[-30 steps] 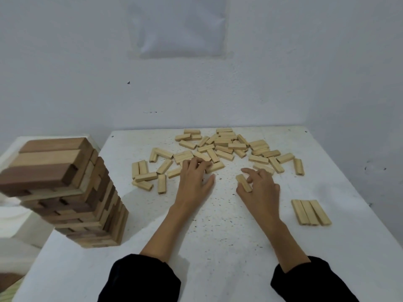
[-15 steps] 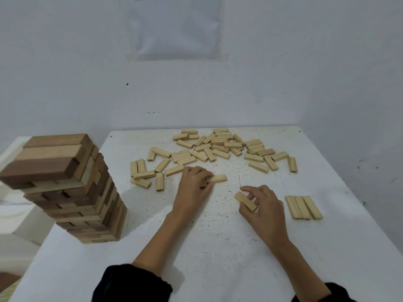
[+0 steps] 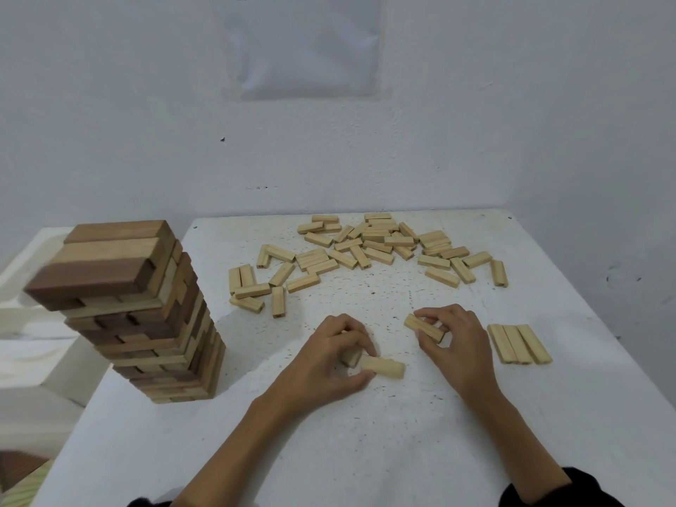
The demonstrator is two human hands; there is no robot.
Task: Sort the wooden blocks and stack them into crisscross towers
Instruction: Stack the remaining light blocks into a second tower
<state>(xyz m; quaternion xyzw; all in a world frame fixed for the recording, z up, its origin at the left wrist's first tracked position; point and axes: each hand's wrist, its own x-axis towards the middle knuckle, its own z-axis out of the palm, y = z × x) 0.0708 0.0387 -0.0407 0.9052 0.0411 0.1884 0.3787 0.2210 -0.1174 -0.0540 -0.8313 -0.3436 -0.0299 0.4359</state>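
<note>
Pale rectangular wooden block (image 3: 382, 367) sits low on the white table (image 3: 402, 451), my left grip (image 3: 334, 362) curled round its end. My right grip (image 3: 457, 345) pinches a second pale block (image 3: 424, 327) by its long sides, probably for crossing the three-block row (image 3: 519, 343) alongside.

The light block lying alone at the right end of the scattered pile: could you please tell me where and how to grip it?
Probably pinch the block at mid-length across its long sides, coming from above. It lies flat, pointing away from the person, with bare table on both sides.
</note>
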